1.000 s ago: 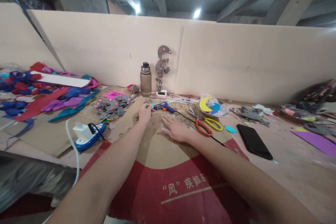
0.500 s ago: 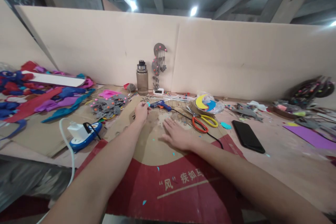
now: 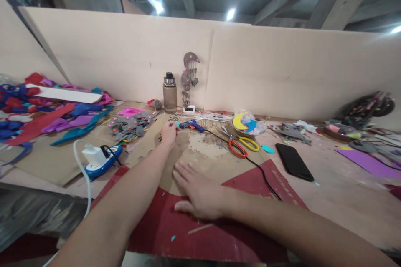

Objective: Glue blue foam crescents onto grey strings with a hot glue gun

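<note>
My left hand [image 3: 169, 132] reaches far forward over the brown-and-red cardboard sheet [image 3: 250, 183]. Its fingers are pinched on a small teal scrap [image 3: 177, 124], just left of the blue hot glue gun [image 3: 191, 124]. My right hand [image 3: 198, 194] lies flat on the cardboard with its fingers spread, close to me at the border of the brown and red areas. It holds nothing. The glue gun's black cord [image 3: 257, 169] runs back across the cardboard to the right.
Orange-and-yellow scissors [image 3: 242, 147], a black phone [image 3: 293, 161] and a bowl with foam shapes [image 3: 247, 124] lie right. Grey felt pieces [image 3: 130, 126], a blue-white power strip [image 3: 102, 158] and coloured fabric strips [image 3: 46, 112] lie left. A bottle [image 3: 169, 92] stands by the back board.
My right hand has slid back toward me over the cardboard, from beside the glue gun to the red area. The left hand has stayed by the glue gun, still pinching.
</note>
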`<state>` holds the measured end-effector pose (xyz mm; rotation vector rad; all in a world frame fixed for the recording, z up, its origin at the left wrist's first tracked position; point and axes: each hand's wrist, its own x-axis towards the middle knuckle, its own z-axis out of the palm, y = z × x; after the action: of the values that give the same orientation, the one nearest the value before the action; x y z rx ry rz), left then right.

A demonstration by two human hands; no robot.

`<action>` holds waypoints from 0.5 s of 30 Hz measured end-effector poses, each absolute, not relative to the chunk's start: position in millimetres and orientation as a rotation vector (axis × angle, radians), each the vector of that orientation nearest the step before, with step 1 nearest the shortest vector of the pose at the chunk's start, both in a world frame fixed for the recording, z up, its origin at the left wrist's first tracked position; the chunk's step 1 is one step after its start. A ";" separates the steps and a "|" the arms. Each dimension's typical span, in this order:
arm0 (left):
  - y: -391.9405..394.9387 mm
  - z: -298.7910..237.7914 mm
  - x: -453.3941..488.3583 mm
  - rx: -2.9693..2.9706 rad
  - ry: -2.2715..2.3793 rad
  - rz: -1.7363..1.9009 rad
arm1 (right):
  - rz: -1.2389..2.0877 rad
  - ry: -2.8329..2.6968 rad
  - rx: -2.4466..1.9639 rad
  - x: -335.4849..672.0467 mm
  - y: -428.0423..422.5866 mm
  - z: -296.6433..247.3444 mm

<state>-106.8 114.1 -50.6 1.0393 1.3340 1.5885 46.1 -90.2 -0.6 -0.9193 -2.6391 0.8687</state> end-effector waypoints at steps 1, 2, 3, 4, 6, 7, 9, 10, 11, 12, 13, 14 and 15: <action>114.4 -50.9 -106.8 1.038 1.329 1.587 | 0.957 -2.683 -0.780 46.3 -97.7 -1.2; 114.7 -51.3 -106.9 1.039 1.325 1.584 | 1.107 -2.726 -0.534 47.2 -106.3 0.0; 115.0 -51.9 -106.9 1.040 1.321 1.582 | 1.282 -2.734 -0.268 49.1 -114.3 2.9; 115.1 -52.3 -106.9 1.042 1.319 1.579 | 1.408 -2.689 -0.119 52.8 -119.7 6.9; 114.8 -52.7 -106.8 1.043 1.317 1.575 | 1.366 -2.577 -0.298 66.3 -119.2 13.6; 114.5 -52.5 -106.7 1.042 1.318 1.574 | 1.192 -2.504 -0.587 76.4 -113.4 14.2; 113.6 -51.9 -106.5 1.037 1.320 1.576 | 0.728 -2.325 -1.133 101.7 -95.9 6.8; 113.3 -51.6 -106.3 1.036 1.320 1.576 | 0.515 -2.275 -1.327 115.4 -87.0 -0.9; 113.1 -51.4 -106.2 1.036 1.319 1.576 | 0.362 -2.280 -1.465 128.6 -79.6 -10.5; 113.1 -51.3 -105.9 1.037 1.317 1.576 | 0.239 -2.273 -1.577 140.2 -74.7 -20.9; 113.4 -51.2 -105.7 1.038 1.316 1.575 | 0.123 -2.249 -1.672 149.4 -72.9 -30.9; 113.7 -51.1 -105.5 1.038 1.316 1.574 | 0.035 -2.240 -1.731 155.5 -74.4 -39.1; 114.0 -50.9 -105.2 1.038 1.318 1.574 | -0.018 -2.235 -1.763 158.0 -79.2 -44.6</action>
<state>-105.2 114.0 -50.9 1.0384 1.3182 1.5736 158.0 -79.2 -44.6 -1.7625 -2.2354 -0.0178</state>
